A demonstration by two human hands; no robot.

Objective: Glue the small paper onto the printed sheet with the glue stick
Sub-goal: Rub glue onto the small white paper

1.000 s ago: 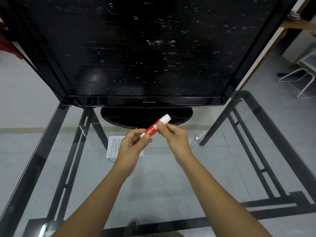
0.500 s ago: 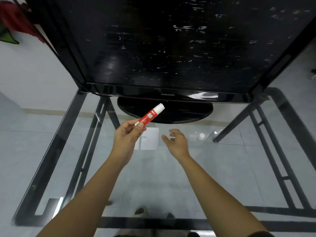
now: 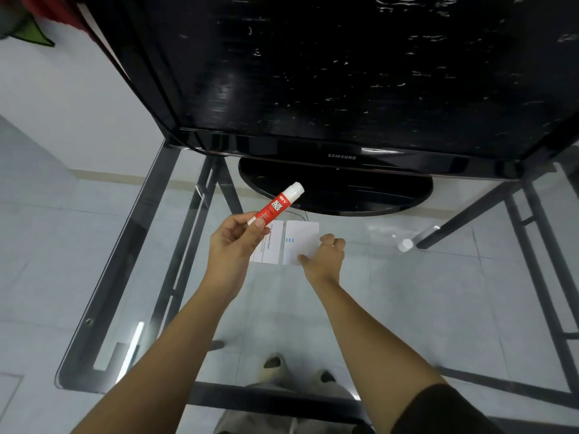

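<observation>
Left hand (image 3: 233, 245) pinches glue stick (image 3: 277, 205) by its lower end, white tip angled up-right toward TV base (image 3: 335, 195). Just right of that grip, printed sheet (image 3: 271, 249) and small paper (image 3: 299, 241) lie edge to edge on glass table (image 3: 407, 292). Right hand (image 3: 326, 256) grips the paper's right edge, thumb on near corner. White cap (image 3: 405, 244) sits well right of it. Open glass on near side of both hands.

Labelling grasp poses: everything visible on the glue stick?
The glue stick is a slim red plastic-looking tube with white GLUE STICK lettering and a white far end; cap or bare glue, cannot tell. The left hand pinches its lower end between thumb and fingers. It is tilted, white end up and away, in the air over the glass table; nothing else touches it.
</observation>
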